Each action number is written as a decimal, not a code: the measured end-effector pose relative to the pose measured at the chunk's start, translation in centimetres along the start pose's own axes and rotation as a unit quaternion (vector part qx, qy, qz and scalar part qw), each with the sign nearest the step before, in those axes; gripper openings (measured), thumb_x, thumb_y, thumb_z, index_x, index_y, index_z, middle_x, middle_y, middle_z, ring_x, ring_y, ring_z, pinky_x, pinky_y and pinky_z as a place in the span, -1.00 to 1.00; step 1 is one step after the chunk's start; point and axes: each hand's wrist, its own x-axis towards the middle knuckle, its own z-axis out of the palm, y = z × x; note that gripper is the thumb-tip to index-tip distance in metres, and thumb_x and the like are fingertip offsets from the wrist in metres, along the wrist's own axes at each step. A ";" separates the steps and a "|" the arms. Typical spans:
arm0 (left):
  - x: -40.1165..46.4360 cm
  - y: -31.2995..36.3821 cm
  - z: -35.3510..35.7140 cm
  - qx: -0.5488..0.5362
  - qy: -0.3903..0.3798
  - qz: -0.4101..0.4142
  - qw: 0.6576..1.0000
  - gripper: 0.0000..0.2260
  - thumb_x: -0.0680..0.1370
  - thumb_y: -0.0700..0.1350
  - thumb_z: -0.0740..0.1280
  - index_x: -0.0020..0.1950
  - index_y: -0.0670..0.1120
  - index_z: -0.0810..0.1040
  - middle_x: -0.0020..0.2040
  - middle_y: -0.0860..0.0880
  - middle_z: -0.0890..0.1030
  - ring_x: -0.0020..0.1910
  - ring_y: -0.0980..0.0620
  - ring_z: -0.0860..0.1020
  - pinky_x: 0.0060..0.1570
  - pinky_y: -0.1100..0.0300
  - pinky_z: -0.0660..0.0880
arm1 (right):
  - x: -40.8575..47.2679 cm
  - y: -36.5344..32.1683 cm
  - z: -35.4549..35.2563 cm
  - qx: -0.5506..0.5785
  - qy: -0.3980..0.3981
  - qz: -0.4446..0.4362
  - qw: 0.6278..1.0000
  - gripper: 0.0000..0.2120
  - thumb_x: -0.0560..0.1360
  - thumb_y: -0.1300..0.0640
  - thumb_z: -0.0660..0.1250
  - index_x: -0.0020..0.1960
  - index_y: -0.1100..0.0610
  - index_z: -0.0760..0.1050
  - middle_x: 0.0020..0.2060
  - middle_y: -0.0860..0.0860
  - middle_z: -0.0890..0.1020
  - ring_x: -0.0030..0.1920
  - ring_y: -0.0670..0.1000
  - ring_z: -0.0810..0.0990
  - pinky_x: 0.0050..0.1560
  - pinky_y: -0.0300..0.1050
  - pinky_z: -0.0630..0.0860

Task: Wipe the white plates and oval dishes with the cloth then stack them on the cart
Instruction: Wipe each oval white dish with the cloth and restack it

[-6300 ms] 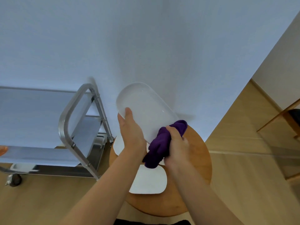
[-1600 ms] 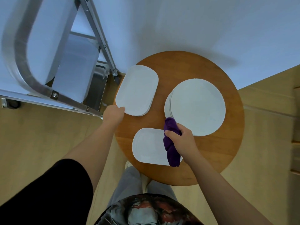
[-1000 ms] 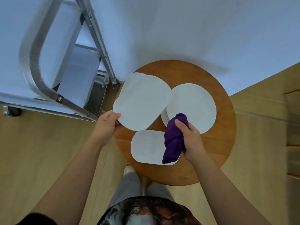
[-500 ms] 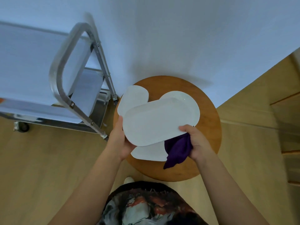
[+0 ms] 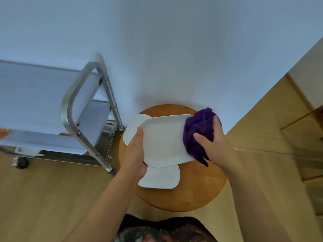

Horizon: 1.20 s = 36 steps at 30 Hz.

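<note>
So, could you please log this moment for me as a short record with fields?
held dish: white oval dish, lifted above the round wooden table
left hand: left hand grips the dish's left end, thumb on top
right hand: right hand presses the purple cloth on the dish's right end
on table: another oval dish below the held one; one more white piece at the left, partly hidden
cart: metal cart left of the table

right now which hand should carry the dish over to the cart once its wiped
Probably the left hand. It already grips the oval dish by its near end and is on the cart's side. The right hand holds the purple cloth.
</note>
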 end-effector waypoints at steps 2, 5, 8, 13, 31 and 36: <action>-0.7 -0.4 1.2 0.017 -0.014 0.012 1.000 -0.57 0.54 0.29 0.16 0.28 0.10 0.48 0.14 -0.08 0.63 0.12 -0.18 0.58 0.09 -0.24 0.53 | 0.5 0.2 1.4 -0.204 0.033 0.004 0.978 -0.22 0.48 -0.21 0.27 0.55 -0.02 -0.04 0.50 0.07 0.18 0.47 0.13 0.18 0.42 0.11 0.25; -1.6 -0.6 2.2 0.030 -0.015 0.043 0.999 -0.66 0.54 0.29 0.12 0.18 0.17 0.47 0.09 -0.01 0.62 0.08 -0.10 0.58 0.04 -0.13 0.57 | 0.9 -0.1 3.1 -0.190 0.151 0.000 0.970 -0.21 0.48 -0.24 0.24 0.55 0.02 -0.02 0.54 0.09 0.02 0.51 0.11 0.08 0.46 0.10 0.14; -1.7 -0.2 2.7 0.057 -0.022 0.083 0.995 -0.74 0.53 0.30 0.10 0.05 0.22 0.46 0.04 0.04 0.61 0.04 -0.04 0.58 -0.12 0.03 0.61 | 1.1 -0.3 5.0 -0.074 0.207 -0.043 0.975 -0.33 0.52 -0.10 0.30 0.52 0.04 0.11 0.53 0.07 0.09 0.50 0.08 0.12 0.43 -0.03 0.16; -1.9 0.1 3.4 0.080 -0.009 0.093 0.992 -0.73 0.56 0.26 0.12 0.03 0.18 0.53 -0.05 0.07 0.64 -0.01 0.03 0.57 -0.28 0.23 0.52 | -0.2 -2.3 8.2 -0.069 0.122 -0.137 0.980 -0.50 0.55 0.03 0.28 0.45 0.04 0.24 0.38 0.01 0.40 0.30 0.01 0.42 0.24 -0.12 0.45; -2.3 2.7 1.7 -0.071 -0.135 -0.003 0.988 -0.63 0.31 0.11 0.44 -0.08 -0.16 0.59 -0.26 -0.10 0.63 -0.30 -0.06 0.64 -0.28 0.10 0.60 | -2.5 -5.5 6.0 -0.063 -0.089 -0.234 0.966 -0.77 0.32 0.03 0.23 -0.02 -0.07 0.45 -0.25 -0.16 0.55 -0.20 -0.08 0.54 -0.23 -0.20 0.54; -2.1 4.1 2.1 -0.060 -0.144 -0.032 0.987 -0.60 0.51 0.08 0.33 0.23 -0.15 0.54 0.03 -0.20 0.67 -0.07 -0.18 0.67 -0.24 0.01 0.61 | -3.1 -4.3 3.7 -0.086 -0.160 -0.261 0.948 -0.81 0.29 0.00 0.21 -0.10 -0.07 0.48 -0.33 -0.09 0.57 -0.27 -0.11 0.53 -0.30 -0.33 0.48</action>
